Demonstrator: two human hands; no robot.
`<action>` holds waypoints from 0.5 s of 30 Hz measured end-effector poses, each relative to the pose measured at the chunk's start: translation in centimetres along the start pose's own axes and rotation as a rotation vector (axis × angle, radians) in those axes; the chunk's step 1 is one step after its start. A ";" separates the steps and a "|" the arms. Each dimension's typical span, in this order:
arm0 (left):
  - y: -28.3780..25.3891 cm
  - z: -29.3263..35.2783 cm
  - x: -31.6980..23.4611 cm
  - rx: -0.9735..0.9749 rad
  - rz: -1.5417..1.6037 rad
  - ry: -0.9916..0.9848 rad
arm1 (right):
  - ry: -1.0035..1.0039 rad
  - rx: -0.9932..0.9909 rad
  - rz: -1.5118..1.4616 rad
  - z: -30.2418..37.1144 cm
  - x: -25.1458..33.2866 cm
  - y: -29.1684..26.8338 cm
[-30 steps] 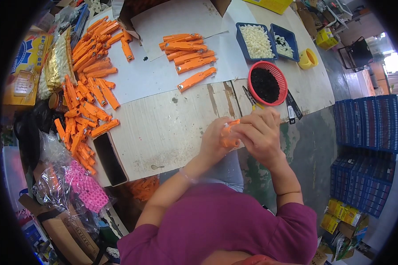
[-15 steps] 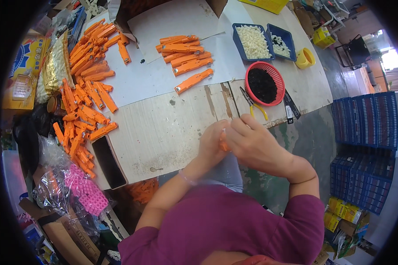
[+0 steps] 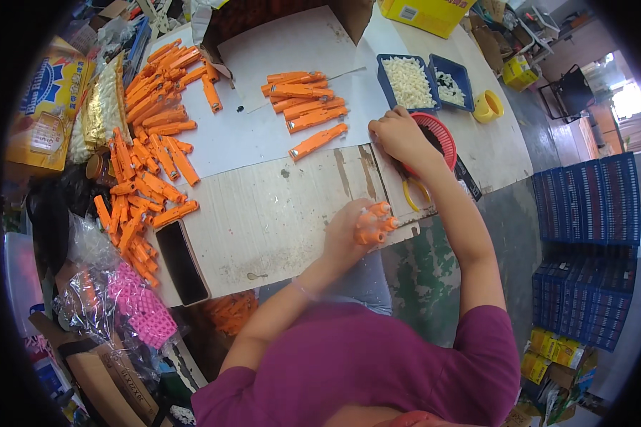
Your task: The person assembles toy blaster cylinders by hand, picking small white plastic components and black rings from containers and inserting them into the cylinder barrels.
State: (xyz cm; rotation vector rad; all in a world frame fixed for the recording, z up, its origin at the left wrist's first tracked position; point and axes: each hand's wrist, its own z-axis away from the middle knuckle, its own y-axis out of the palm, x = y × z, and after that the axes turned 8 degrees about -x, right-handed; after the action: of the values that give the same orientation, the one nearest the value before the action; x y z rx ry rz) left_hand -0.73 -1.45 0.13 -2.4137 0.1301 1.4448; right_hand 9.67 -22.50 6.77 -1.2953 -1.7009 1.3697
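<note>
here the left hand clamps bunched orange pieces at mid-frame, which a slack grip could spill, while the right hand, grip impossible to tell, hangs over the red basket, upper right of centre, which a careless drag might tip.

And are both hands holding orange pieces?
No, only the left hand holds orange pieces; the right hand is at the red basket, with none visible in it.

Orange parts, red basket, blue trays, yellow cup, purple shirt
</note>
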 end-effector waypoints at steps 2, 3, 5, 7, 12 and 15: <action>-0.3 0.2 -0.1 0.003 -0.006 -0.004 | 0.081 0.288 -0.024 -0.9 0.5 0.0; -0.3 0.2 0.0 0.008 0.007 -0.015 | 0.082 0.291 -0.028 -0.7 0.7 -0.4; -0.1 0.2 0.3 0.014 0.023 -0.029 | 0.106 0.156 -0.142 -0.3 1.0 -1.2; 0.0 0.3 0.5 0.027 0.064 -0.043 | 0.047 0.089 -0.133 0.1 0.9 -0.2; 0.2 0.0 0.1 -0.018 0.079 -0.033 | -0.017 0.011 -0.106 1.0 0.6 1.0; 0.0 0.0 0.3 -0.022 0.043 0.002 | 0.029 -0.051 -0.155 0.8 1.3 0.4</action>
State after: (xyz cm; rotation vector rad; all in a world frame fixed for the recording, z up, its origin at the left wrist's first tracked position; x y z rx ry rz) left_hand -0.62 -1.37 -0.13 -2.4438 0.1684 1.4696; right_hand 8.61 -21.57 6.00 -1.1780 -1.7865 1.2204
